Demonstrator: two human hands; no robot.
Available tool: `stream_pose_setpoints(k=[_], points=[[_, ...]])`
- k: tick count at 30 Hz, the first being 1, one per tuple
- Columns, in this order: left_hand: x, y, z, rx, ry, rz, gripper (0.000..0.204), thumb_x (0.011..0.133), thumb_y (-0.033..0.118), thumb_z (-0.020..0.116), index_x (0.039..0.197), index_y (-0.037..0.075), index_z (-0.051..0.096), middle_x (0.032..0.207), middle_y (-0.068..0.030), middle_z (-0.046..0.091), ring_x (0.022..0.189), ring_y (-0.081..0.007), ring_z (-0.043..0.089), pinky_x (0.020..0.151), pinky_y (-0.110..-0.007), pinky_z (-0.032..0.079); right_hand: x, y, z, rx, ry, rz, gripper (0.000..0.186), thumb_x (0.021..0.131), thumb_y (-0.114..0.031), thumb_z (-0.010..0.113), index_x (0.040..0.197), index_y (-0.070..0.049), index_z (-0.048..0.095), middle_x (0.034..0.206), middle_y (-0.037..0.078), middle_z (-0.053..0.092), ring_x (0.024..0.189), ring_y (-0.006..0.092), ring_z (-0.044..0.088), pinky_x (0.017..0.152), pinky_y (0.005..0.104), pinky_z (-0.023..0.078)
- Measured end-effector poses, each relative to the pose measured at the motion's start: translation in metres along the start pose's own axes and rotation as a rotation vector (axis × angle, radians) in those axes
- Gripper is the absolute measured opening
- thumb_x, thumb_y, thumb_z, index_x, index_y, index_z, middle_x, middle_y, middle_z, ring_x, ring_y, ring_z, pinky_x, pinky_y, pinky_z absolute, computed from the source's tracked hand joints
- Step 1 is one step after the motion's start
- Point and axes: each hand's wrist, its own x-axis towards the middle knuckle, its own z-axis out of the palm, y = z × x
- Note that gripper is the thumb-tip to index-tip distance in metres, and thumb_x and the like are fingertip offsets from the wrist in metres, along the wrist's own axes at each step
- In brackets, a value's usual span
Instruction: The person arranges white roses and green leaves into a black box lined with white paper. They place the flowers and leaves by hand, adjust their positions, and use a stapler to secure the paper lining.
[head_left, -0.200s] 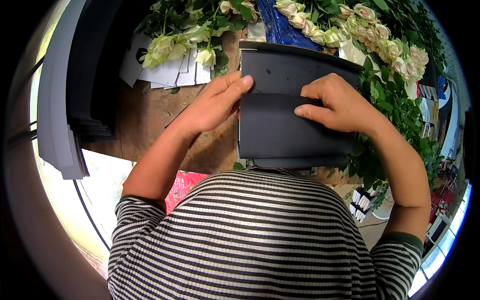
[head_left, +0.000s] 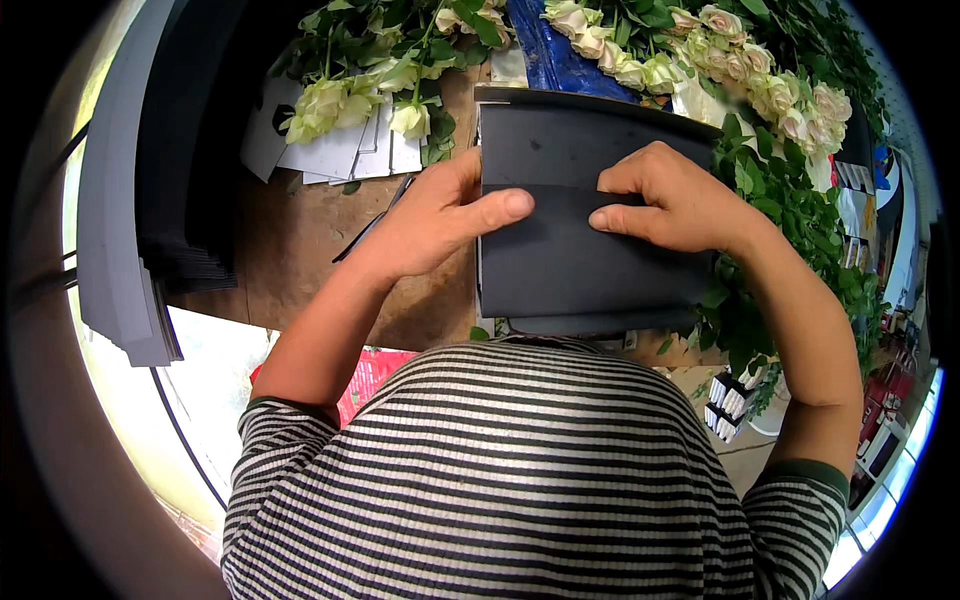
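Note:
In front of my body lies a black cardboard sheet (head_left: 590,275), with one panel folded over and a fold or edge running across its middle. My right hand (head_left: 675,200) is closed on that edge, thumb on top and fingers curled in. My left hand (head_left: 440,215) holds the sheet's left edge, its thumb lying across the front panel; its other fingers are mostly hidden at the edge. Under the left forearm a thin dark tool (head_left: 350,243) shows in part on the wooden table (head_left: 420,305).
Pale roses (head_left: 325,110) lie over white cards (head_left: 340,152) at the far left. More pink-white roses (head_left: 740,65) and green leaves (head_left: 780,210) border the sheet at right, beside blue plastic (head_left: 565,65). A tall stack of black and grey boards (head_left: 150,180) stands at left.
My left hand has shifted a little toward me, and its thumb has come down from the upper panel onto the front one. My right hand keeps its grip, almost unmoved.

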Motion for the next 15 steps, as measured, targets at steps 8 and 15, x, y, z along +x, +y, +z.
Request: stream_pose_setpoints(k=[8,15], points=[[-0.002,0.006,0.015,-0.029,0.117,0.012,0.037,0.09,0.021,0.069,0.117,-0.001,0.059,0.102,-0.0053,0.066,0.088,-0.0093,0.06,0.078,-0.025,0.051,0.0,0.001,-0.006,0.043,-0.017,0.045,0.03,0.08,-0.027,0.071,0.076,0.001,0.062,0.061,0.015,0.056,0.056,0.0278,0.053,0.056,0.0387,0.042],[-0.001,-0.001,0.018,-0.003,0.138,0.051,0.03,0.095,0.018,0.06,0.118,-0.001,0.056,0.107,-0.0052,0.065,0.094,-0.0101,0.058,0.084,-0.027,0.048,-0.01,-0.002,0.035,-0.541,0.553,-0.198,0.029,0.081,-0.041,0.067,0.074,-0.013,0.061,0.076,0.0,0.062,0.079,0.0209,0.064,0.065,0.0361,0.049]])
